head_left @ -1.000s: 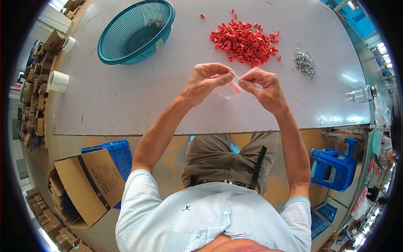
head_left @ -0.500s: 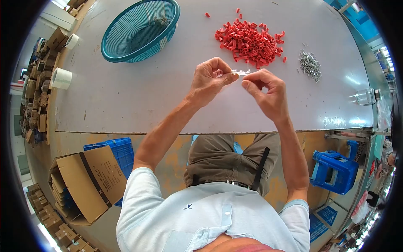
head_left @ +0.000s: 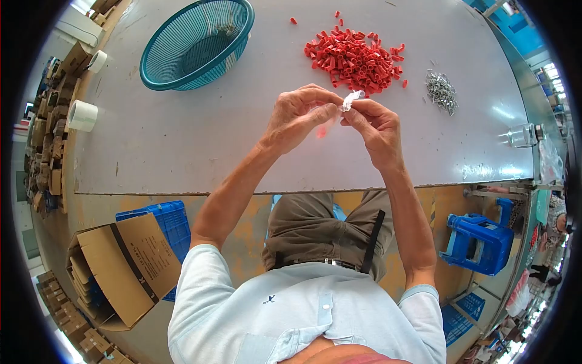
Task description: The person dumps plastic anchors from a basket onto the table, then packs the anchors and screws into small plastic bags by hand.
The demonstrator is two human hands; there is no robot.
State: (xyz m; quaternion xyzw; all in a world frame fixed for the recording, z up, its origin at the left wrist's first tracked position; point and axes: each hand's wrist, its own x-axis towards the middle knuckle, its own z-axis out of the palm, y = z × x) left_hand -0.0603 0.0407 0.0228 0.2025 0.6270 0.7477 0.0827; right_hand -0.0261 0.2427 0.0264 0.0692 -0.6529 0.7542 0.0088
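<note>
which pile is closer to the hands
The pile of small red tubes, just beyond the left hand and right hand; the pile of silvery metal pieces lies farther off to the right.

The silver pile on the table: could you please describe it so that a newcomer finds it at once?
On the pale grey table, find the large heap of small red tubes. To its right lies the pile of thin silver pieces. Much smaller than its red neighbour, it is the only silver heap on the table.
</note>
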